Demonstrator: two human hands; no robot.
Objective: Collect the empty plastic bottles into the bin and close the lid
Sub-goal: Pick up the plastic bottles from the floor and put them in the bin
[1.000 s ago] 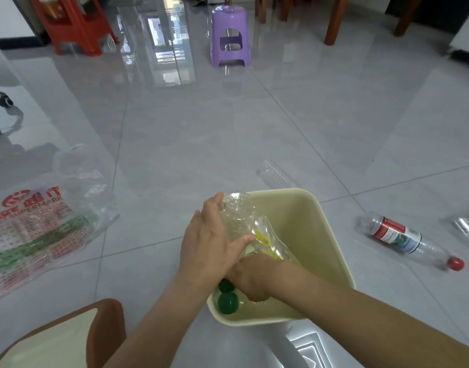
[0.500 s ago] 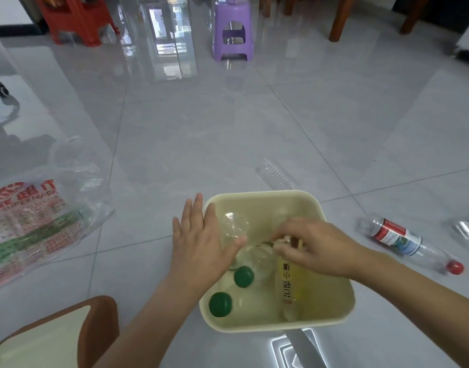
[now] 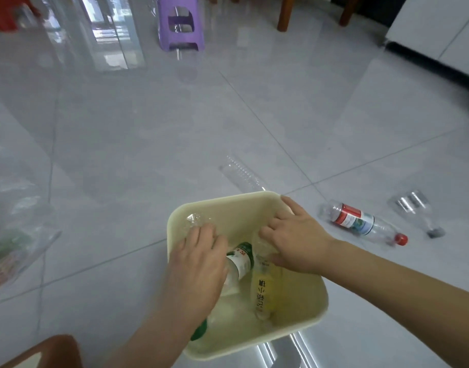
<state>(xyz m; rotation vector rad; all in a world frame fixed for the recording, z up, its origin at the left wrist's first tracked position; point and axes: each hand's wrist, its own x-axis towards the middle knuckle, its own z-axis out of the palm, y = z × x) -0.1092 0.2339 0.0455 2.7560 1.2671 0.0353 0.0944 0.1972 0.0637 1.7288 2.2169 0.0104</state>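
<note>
Bottles (image 3: 265, 290) of crinkled clear plastic inside squarish cream bin (image 3: 318, 312), both hands, left (image 3: 198, 264), right (image 3: 297, 243), spread flat on them

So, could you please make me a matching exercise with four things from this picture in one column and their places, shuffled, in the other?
Things:
1. yellow-label bottle
2. red-cap bottle
3. purple stool
4. left hand

Places:
A. standing far off on the floor, at the top of the view
B. lying inside the bin, towards its right side
C. lying on the floor to the right of the bin
D. reaching into the bin over the green-label bottle

Pairs: 1-B, 2-C, 3-A, 4-D
</note>
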